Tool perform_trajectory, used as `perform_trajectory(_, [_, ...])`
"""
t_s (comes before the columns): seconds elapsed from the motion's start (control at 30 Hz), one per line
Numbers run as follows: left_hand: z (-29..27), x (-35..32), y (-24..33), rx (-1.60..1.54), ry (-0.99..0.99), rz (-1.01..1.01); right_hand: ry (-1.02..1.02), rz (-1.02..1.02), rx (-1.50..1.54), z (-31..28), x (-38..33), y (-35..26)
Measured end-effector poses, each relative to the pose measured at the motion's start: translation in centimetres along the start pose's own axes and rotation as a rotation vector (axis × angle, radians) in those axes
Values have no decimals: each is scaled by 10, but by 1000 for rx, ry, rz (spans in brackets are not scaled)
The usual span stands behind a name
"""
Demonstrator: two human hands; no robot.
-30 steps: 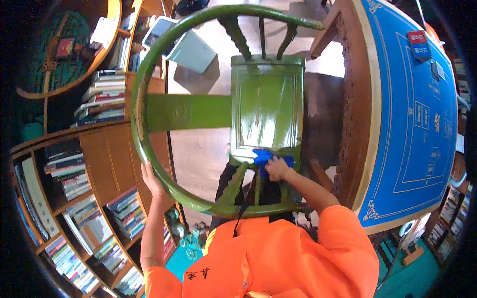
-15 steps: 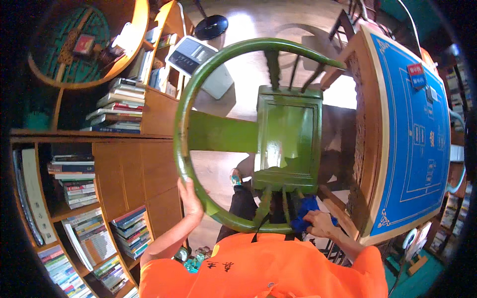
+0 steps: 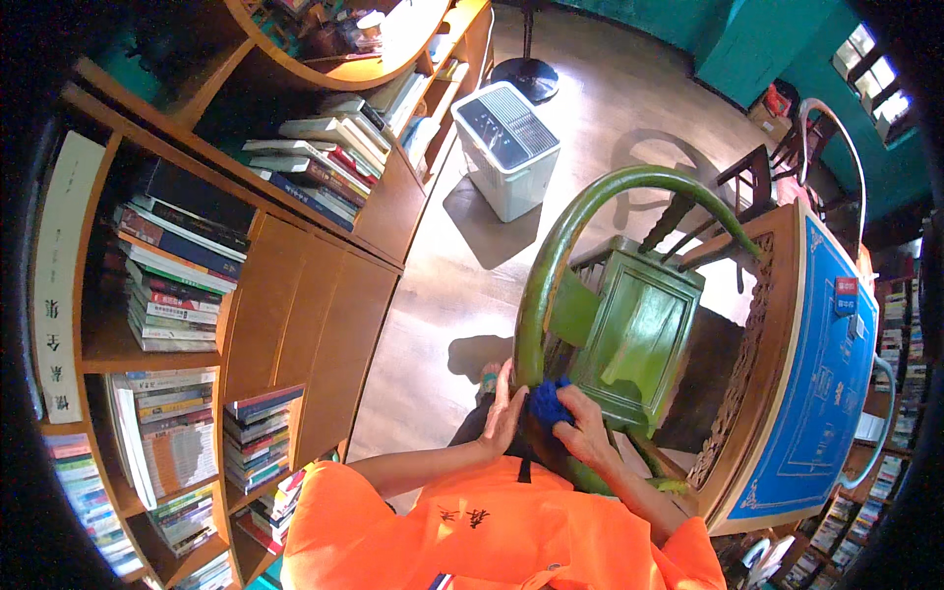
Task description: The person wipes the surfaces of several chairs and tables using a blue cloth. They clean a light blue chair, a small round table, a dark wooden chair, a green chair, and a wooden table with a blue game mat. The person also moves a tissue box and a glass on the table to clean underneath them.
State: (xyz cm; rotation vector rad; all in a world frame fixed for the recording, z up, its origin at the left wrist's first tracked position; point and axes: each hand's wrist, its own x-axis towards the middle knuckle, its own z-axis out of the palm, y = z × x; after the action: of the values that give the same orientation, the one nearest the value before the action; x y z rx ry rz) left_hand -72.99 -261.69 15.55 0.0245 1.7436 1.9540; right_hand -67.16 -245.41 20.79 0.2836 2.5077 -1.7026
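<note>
On the curved rail of the green chair (image 3: 629, 334), the right hand (image 3: 587, 433) pinches a blue cloth (image 3: 548, 403); the left hand (image 3: 504, 413) lies flat beside this grip; rub slowly, pressing evenly.

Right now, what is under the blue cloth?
The blue crumpled cloth lies on the curved green wooden chair rail, pressed there by the right hand. The left hand touches beside it. The rail underneath is covered.

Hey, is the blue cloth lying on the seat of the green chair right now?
No, the blue cloth is pressed against the green chair's curved rail, between the left hand and the right hand.
</note>
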Motion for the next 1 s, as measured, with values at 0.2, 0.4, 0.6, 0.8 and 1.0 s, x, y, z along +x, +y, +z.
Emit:
perform_trajectory(0.2, [-29, 35, 28, -123, 75, -176, 263, -354, -181, 7, 53, -32])
perform_trajectory(0.4, [-49, 84, 65, 98, 145, -38, 147, -389, -307, 5, 59, -49])
perform_trajectory(0.6, [-35, 159, 93, 65, 102, -37, 198, -459, -328, 16, 72, -48])
perform_trajectory(0.8, [-31, 224, 100, 59, -128, -62, 427, -304, -412, 10, 126, -68])
perform_trajectory(1.0, [-34, 256, 121, 276, -338, 45, 949, 26, -360, 11, 156, -62])
